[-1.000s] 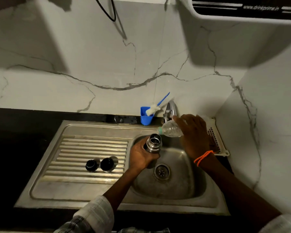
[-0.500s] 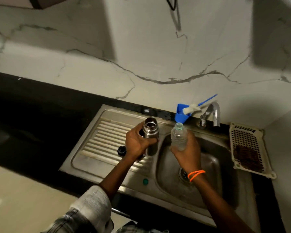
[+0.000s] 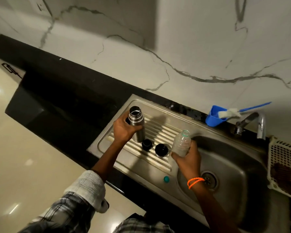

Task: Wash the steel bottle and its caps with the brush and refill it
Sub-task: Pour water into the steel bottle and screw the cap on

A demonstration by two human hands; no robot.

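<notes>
Gripping the steel bottle (image 3: 136,126) around its body, the left hand (image 3: 123,130) held it upright and uncapped over the drainboard (image 3: 160,125), left of the basin. The right hand (image 3: 188,158) was curled round a clear plastic bottle (image 3: 181,143), also open at the top, near the basin's left rim. Two black caps (image 3: 154,147) lay on the ridges between the hands, just near of the steel bottle. The brush (image 3: 232,112) rested in a blue cup (image 3: 213,117) by the tap, at the far right.

The risks, as I judged them: setting the steel bottle down on the ridges could tip it, and either wrist swinging across could knock the caps into the basin. The small green cap (image 3: 166,178) sat close to the near edge and could be brushed off. No writing or brand was legible on anything.
</notes>
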